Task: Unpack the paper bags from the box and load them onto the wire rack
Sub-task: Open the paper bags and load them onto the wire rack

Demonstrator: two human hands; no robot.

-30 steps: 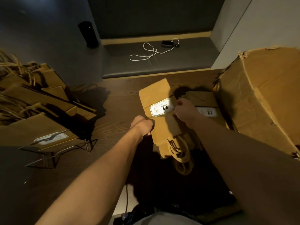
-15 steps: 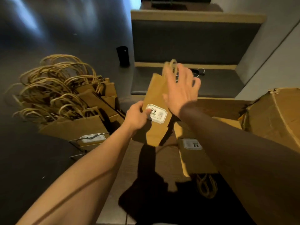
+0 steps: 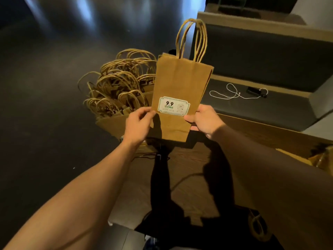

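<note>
Gripping an upright paper bag (image 3: 180, 91) by both hands (image 3: 137, 127) (image 3: 203, 121), above wooden table (image 3: 189, 159), grey bench (image 3: 270, 105) beyond.

The held bag (image 3: 180, 91) hides part of the stacked bags (image 3: 122, 87).

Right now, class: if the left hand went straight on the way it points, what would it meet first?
The held paper bag: the left hand already pinches its left edge. Farther on, probably the bench, though depth is unclear.
</note>
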